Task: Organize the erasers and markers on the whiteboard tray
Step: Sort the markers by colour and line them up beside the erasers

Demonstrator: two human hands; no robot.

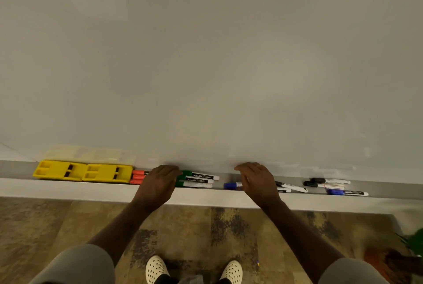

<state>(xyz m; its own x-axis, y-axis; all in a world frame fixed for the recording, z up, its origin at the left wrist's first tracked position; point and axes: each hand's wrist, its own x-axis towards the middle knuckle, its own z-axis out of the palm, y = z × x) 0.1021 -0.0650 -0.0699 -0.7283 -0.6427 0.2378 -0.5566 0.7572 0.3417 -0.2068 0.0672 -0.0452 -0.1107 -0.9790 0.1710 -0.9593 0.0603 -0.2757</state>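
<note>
The whiteboard (206, 66) is smooth and a bit shiny, the yellow erasers (83, 172) look like hard plastic, and the tray (68, 188) may be dull metal.

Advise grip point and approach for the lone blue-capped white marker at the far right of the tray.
Pinch the blue-capped white marker mid-barrel, across its width, coming from above and the open front of the grey whiteboard tray. It lies flat, lengthwise, nearest the front lip; the whiteboard blocks the rear, and the black-capped markers lie behind it.

bare tray (221, 180) gap between green markers (197, 181) and blue marker (232, 185); yellow erasers (82, 171) block left end.
</note>
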